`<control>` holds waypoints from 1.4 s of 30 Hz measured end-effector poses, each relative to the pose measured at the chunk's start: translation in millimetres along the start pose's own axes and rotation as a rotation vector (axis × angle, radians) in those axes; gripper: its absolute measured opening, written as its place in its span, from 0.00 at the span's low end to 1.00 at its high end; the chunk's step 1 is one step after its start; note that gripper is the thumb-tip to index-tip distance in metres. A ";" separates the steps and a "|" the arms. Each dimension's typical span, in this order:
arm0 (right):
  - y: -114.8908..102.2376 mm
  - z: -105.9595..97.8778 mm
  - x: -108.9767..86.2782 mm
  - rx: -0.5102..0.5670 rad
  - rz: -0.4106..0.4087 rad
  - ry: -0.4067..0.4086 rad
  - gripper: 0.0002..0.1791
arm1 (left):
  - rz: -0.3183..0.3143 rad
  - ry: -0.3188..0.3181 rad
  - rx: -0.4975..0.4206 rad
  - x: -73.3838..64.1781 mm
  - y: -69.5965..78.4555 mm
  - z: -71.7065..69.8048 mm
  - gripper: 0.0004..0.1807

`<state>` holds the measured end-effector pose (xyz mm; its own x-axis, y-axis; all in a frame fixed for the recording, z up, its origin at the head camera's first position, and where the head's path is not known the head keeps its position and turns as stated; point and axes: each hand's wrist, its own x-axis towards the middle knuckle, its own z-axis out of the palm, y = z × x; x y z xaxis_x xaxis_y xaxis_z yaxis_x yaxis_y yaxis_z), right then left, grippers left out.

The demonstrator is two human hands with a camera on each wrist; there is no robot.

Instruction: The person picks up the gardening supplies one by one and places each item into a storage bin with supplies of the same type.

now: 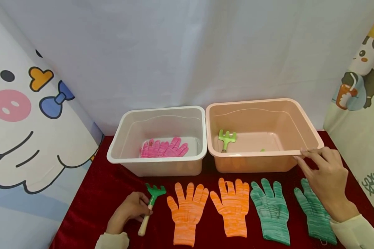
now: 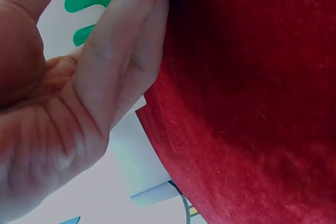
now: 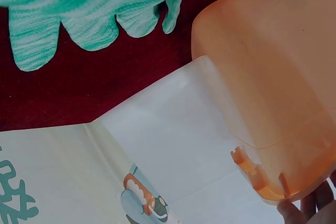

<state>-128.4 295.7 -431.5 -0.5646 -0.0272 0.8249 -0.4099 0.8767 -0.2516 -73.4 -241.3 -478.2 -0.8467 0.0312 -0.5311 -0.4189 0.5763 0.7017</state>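
Observation:
My left hand (image 1: 131, 208) pinches a small green hand rake (image 1: 156, 192) by its wooden handle, prongs pointing away from me. In the left wrist view part of the green prongs shows past the fingers (image 2: 118, 51). With thumb and fingers, my right hand (image 1: 328, 176) grips the front right corner of the rim of a peach plastic bin (image 1: 252, 164). A light green hand rake (image 1: 226, 136) lies inside that bin, and a small green tip (image 1: 262, 150) peeks over its front rim. Under my right forearm is a green glove (image 1: 316, 214), partly covered.
A white bin (image 1: 168, 168) holding pink gloves (image 1: 165, 148) stands left of the peach one. Two orange gloves (image 1: 188, 211) and another green glove (image 1: 272, 211) lie flat on the red cloth (image 1: 90, 204). Printed curtains (image 1: 268, 52) hang around the table.

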 end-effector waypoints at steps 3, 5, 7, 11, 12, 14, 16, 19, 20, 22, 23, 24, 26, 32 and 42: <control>-0.4 0.5 0.3 -0.004 -0.003 0.002 0.34 | 0.005 0.007 -0.012 -0.3 -2.0 -0.9 0.15; -0.7 0.3 0.6 -0.010 -0.004 -0.002 0.34 | 0.020 0.010 -0.028 -0.7 -3.4 -2.6 0.16; -1.0 0.1 0.9 -0.012 -0.003 -0.004 0.35 | 0.039 0.015 -0.036 -1.2 -4.1 -4.4 0.16; -1.9 -0.4 1.7 -0.011 -0.004 -0.003 0.35 | 0.072 0.032 -0.066 -1.7 -4.2 -8.1 0.16; -2.2 -0.5 1.9 -0.010 -0.005 -0.001 0.34 | 0.077 0.035 -0.074 -1.4 -3.9 -9.3 0.17; -2.5 -0.7 2.3 -0.008 -0.006 0.000 0.34 | 0.085 0.034 -0.100 -0.6 -3.8 -12.1 0.18; -2.6 -0.9 2.4 -0.006 -0.006 0.000 0.34 | 0.085 0.031 -0.123 0.4 -3.6 -15.2 0.20; -2.2 -1.1 2.2 -0.009 -0.005 -0.002 0.35 | 0.079 0.025 -0.154 1.2 -1.9 -19.2 0.22; -2.1 -1.2 2.1 -0.008 -0.004 -0.002 0.34 | 0.081 0.021 -0.162 1.0 -1.2 -20.2 0.22; -1.9 -1.5 1.7 -0.008 -0.003 -0.006 0.33 | 0.093 0.010 -0.177 0.0 0.4 -22.0 0.23; -1.8 -1.6 1.5 -0.007 -0.003 -0.007 0.33 | 0.101 0.004 -0.184 -0.5 1.0 -22.6 0.23; -1.8 -1.7 1.4 -0.005 -0.002 -0.008 0.32 | 0.109 -0.002 -0.194 -1.0 1.7 -23.0 0.24; -1.9 -2.0 1.2 -0.003 -0.003 -0.008 0.31 | 0.124 -0.014 -0.208 -1.9 3.2 -23.4 0.24; -2.5 -1.7 1.1 -0.001 -0.004 0.001 0.31 | 0.151 -0.051 -0.235 -3.2 8.7 -23.3 0.25; -0.6 0.3 0.8 0.003 -0.006 0.018 0.33 | 0.172 -0.111 -0.227 -10.1 27.5 -24.9 0.24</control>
<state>-128.8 295.0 -430.9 -0.5490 -0.0232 0.8355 -0.4155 0.8750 -0.2487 -84.5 -246.1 -441.7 -0.8756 0.2088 -0.4355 -0.3461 0.3578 0.8673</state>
